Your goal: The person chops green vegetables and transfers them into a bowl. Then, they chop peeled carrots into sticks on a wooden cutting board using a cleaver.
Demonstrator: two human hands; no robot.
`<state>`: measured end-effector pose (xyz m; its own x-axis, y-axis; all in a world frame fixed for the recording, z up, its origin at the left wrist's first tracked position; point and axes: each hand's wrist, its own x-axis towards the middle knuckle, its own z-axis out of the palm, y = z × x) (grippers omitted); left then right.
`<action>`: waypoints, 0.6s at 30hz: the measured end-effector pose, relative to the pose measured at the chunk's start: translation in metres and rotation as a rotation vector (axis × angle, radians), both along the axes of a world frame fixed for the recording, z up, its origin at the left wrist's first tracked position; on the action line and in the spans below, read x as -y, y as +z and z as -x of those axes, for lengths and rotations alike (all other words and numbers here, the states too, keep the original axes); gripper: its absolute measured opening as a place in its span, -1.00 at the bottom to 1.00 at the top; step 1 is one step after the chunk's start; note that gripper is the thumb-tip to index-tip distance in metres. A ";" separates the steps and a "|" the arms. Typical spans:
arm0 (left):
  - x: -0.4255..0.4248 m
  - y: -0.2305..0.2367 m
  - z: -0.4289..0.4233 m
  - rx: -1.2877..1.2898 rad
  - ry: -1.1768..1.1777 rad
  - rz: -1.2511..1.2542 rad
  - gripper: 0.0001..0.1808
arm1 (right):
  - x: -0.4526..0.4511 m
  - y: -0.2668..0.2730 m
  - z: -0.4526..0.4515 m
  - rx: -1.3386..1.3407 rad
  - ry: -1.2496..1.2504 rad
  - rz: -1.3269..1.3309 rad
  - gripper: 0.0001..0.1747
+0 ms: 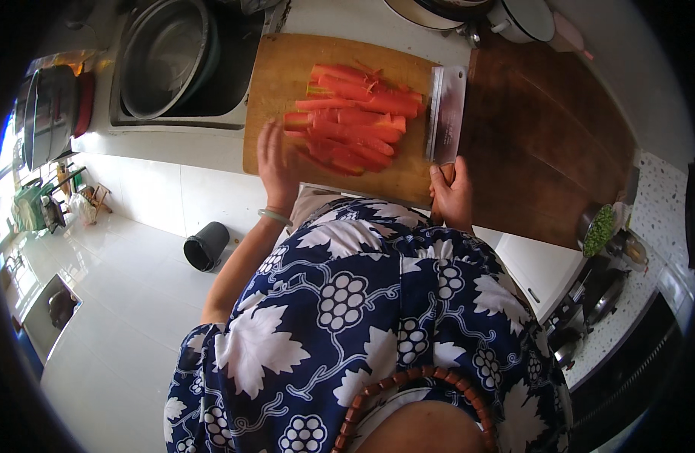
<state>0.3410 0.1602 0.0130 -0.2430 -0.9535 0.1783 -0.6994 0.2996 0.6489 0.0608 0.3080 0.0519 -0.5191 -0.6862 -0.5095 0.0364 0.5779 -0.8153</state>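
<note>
Sliced carrots [359,122], in long orange-red pieces, lie in rows across a wooden cutting board [274,68]. At the right edge of the board is a broad cleaver [446,116], its blade pointing away from me and its cutting edge towards the carrots. My right hand [455,189] grips the cleaver's wooden handle. My left hand [277,161], slightly blurred, is over the board's near left part, beside the ends of the carrot pieces. Its fingers are spread with nothing between them. A pale bangle circles my left wrist.
Left of the board, a metal basin [165,59] rests in the sink [234,85]. Pots [520,20] stand at the back right. A bowl of chopped greens [598,231] sits at the right, near the stove [625,345]. On the floor is a black bin [206,246].
</note>
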 end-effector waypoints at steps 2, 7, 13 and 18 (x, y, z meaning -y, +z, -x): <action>-0.005 0.009 0.011 0.052 -0.222 0.064 -0.48 | 0.007 0.004 -0.002 0.013 0.004 -0.032 -0.82; 0.000 0.021 0.042 0.117 -0.526 0.068 -0.39 | 0.015 0.003 0.004 -0.012 -0.024 -0.092 -0.82; -0.004 0.008 0.038 0.232 -0.452 0.049 -0.30 | 0.012 -0.008 -0.007 0.025 -0.112 -0.061 -0.85; 0.003 0.012 0.028 0.153 -0.327 0.023 -0.35 | 0.014 -0.014 -0.015 -0.090 -0.038 0.014 -0.89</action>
